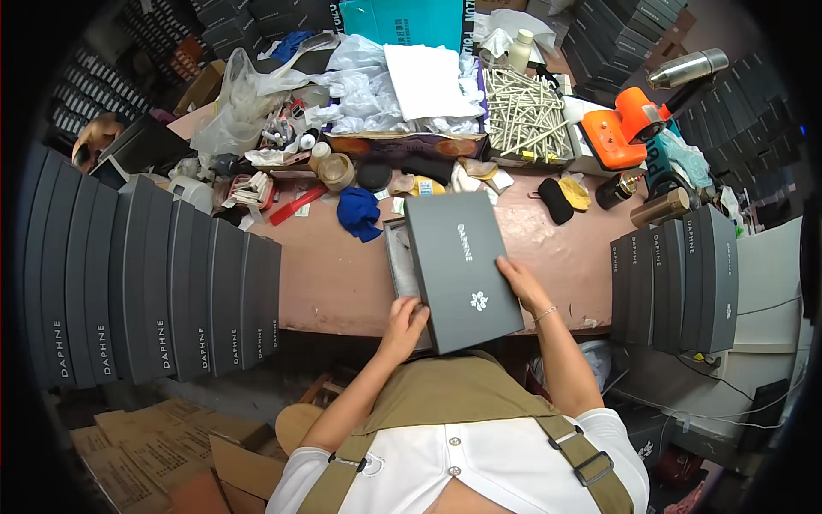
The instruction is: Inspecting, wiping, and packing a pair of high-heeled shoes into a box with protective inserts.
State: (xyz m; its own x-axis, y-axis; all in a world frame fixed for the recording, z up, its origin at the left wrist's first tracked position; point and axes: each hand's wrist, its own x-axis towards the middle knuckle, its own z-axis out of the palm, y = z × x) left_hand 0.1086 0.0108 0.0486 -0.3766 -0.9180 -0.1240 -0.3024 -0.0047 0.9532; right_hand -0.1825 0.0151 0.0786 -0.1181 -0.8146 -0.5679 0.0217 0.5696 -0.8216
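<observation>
A dark grey box lid (462,265) with a small white flower mark lies tilted over an open box (397,248) near the table's front edge. My left hand (404,321) grips the lid's lower left corner. At the lid's right edge, my right hand (522,283) holds on, a thin bracelet on its wrist. The box under the lid is mostly hidden; only its left side with pale lining shows.
Rows of upright dark grey boxes stand at the left (154,283) and right (685,274). Behind lie a blue cloth (358,212), plastic bags (342,86), a tray of paper sticks (524,116), an orange tape dispenser (623,128) and a steel flask (687,68). Flattened cardboard (154,454) lies on the floor.
</observation>
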